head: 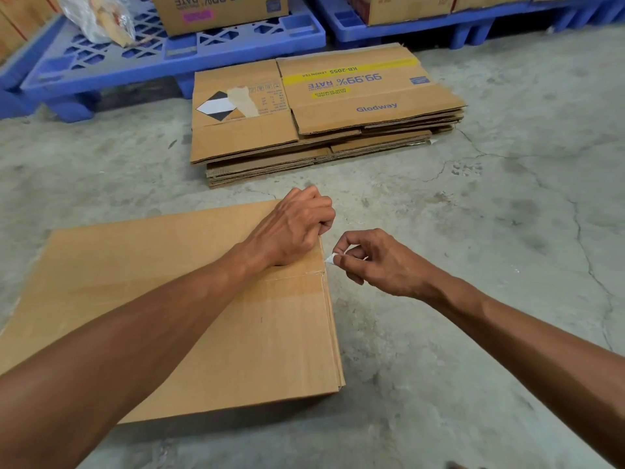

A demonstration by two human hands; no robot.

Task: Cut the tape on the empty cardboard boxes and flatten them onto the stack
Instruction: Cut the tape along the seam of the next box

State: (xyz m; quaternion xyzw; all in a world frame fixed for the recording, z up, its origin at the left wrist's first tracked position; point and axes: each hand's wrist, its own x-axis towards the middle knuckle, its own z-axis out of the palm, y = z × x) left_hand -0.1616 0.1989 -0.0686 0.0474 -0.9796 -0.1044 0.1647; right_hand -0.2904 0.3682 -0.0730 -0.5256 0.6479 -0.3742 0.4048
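Observation:
A brown cardboard box (pixel 209 299) stands in front of me with its plain top face up and a taped seam running across to its right edge. My left hand (pixel 291 228) is a closed fist pressing down on the box's far right corner. My right hand (pixel 375 262), just off the right edge, pinches the loose end of the clear tape (pixel 332 257) between thumb and fingers at the seam. Beyond the box lies the stack of flattened boxes (pixel 321 113), printed "Glodway" and "99.99% RATE". No knife or cutter is visible.
Grey cracked concrete floor (pixel 473 214) spreads to the right and between box and stack. Blue plastic pallets (pixel 169 55) line the back, carrying full cartons (pixel 216 11) and a plastic bag (pixel 98 18).

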